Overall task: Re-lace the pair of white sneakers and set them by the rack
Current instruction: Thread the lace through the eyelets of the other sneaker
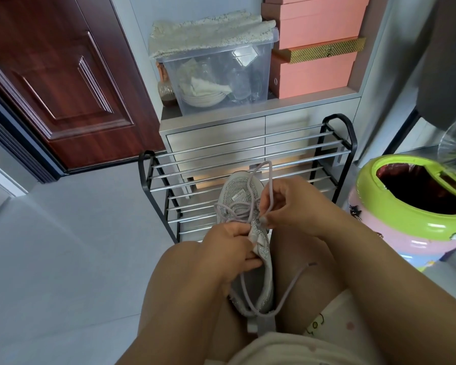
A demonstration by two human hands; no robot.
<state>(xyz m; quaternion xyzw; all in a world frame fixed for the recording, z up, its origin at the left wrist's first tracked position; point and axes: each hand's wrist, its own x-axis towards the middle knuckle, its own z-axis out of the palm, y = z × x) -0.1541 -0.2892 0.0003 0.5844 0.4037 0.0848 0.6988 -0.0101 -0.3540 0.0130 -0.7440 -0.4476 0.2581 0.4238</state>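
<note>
A pale grey-white sneaker rests between my knees, toe pointing away toward the shoe rack. My left hand grips the sneaker's side at the eyelet flap. My right hand pinches the pale lilac lace near an eyelet, and a loop of lace stands up above it. The lace's other end trails loose over my right thigh. Only one sneaker is in view.
The black-framed rack with chrome bars stands just ahead, before a grey drawer cabinet. On the cabinet sit a clear storage bin and pink boxes. A green-and-pink waste bin is at right. A dark red door at left; grey floor.
</note>
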